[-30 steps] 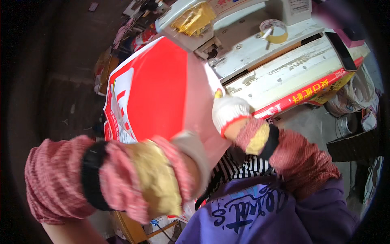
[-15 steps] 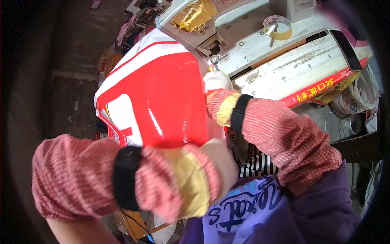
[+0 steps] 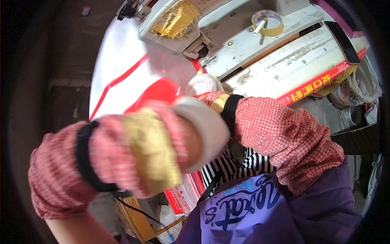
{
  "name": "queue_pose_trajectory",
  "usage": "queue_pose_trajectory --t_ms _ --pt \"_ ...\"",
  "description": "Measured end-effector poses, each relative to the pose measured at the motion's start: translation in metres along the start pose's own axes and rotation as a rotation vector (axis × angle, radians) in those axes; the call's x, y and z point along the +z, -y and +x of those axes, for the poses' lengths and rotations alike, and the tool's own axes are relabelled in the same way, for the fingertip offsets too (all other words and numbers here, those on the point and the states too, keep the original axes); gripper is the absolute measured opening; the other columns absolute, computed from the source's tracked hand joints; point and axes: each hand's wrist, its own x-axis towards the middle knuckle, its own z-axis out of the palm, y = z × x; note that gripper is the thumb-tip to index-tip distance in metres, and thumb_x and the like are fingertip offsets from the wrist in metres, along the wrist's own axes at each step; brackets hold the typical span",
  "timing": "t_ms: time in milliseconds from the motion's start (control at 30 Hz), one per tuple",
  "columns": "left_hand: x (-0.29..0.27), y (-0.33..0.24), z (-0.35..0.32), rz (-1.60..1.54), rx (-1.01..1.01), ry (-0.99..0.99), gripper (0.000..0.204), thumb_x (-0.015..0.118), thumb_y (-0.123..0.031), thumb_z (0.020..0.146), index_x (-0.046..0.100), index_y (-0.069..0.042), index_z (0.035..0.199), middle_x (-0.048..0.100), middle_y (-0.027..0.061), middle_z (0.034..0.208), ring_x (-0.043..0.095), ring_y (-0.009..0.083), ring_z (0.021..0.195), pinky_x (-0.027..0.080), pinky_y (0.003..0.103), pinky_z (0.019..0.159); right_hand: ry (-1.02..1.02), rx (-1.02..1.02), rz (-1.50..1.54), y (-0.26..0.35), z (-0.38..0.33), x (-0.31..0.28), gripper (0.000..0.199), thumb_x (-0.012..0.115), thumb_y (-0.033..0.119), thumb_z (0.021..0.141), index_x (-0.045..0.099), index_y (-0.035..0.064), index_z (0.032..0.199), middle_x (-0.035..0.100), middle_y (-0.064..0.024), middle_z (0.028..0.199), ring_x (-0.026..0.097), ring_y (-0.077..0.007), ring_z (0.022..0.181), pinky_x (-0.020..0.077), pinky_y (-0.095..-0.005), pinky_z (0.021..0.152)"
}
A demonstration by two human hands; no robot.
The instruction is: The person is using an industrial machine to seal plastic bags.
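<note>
The big red and white sheet (image 3: 138,81) lay to the left of the right hand (image 3: 205,84), beside the grey-white machine (image 3: 231,26). It looked longest going down from the machine side toward the striped cloth (image 3: 260,160), but the left sleeve (image 3: 113,154) hid a lot of it, so I could not be sure. The right hand was nearer the machine. It had a white glove on, and it was by the sheet's right edge, just below a small metal part (image 3: 206,62). The left hand (image 3: 209,130) was lower down, in front of the low part of the sheet.

The right fingers pointed up. Only a bit of yellow tip showed, so I could not tell if they were open or closed, or pinching the edge. The left hand was blurry and its fingers were hidden, so I could not tell if they were open, or held or touched the sheet
</note>
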Motion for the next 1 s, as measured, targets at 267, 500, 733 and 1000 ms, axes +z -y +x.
queue_pose_trajectory --t_ms 267,500,733,1000 --pt "0.043 -0.053 -0.031 -0.302 -0.210 -0.004 0.021 0.053 -0.020 0.072 0.062 -0.005 0.084 0.060 0.0115 0.070 0.060 0.0259 0.066 0.048 0.039 0.054 0.163 0.106 -0.146 0.016 0.015 0.034 0.015 0.057 0.019 0.074 0.065 0.0090 0.082 0.063 -0.0083 0.073 0.061 -0.0216 0.064 0.0470 -0.0396 0.055" --pt "0.051 -0.067 0.019 -0.418 0.182 -0.472 0.019 0.047 -0.014 0.075 0.054 -0.002 0.088 0.059 0.0120 0.069 0.061 0.0292 0.067 0.050 0.037 0.055 0.126 0.210 0.039 0.019 0.014 0.049 0.017 0.057 0.020 0.074 0.063 0.0080 0.085 0.062 -0.0093 0.072 0.060 -0.0237 0.063 0.0470 -0.0387 0.054" --pt "0.057 0.004 0.005 -0.107 0.072 -0.548 0.018 0.057 -0.014 0.070 0.060 -0.010 0.087 0.060 0.0096 0.069 0.060 0.0281 0.066 0.049 0.036 0.056 0.067 0.259 0.257 0.016 0.006 0.049 0.021 0.056 0.022 0.074 0.061 0.0069 0.088 0.061 -0.0105 0.071 0.060 -0.0263 0.062 0.0471 -0.0376 0.054" --pt "0.179 0.088 0.009 -0.193 0.075 -0.983 0.003 0.059 -0.014 0.062 0.062 -0.013 0.062 0.055 0.0016 0.059 0.051 0.0198 0.051 0.042 0.033 0.049 -0.219 0.251 0.101 -0.004 -0.018 0.051 0.010 0.053 0.010 0.070 0.060 0.0036 0.071 0.056 -0.0129 0.058 0.056 -0.0274 0.053 0.0440 -0.0365 0.045"
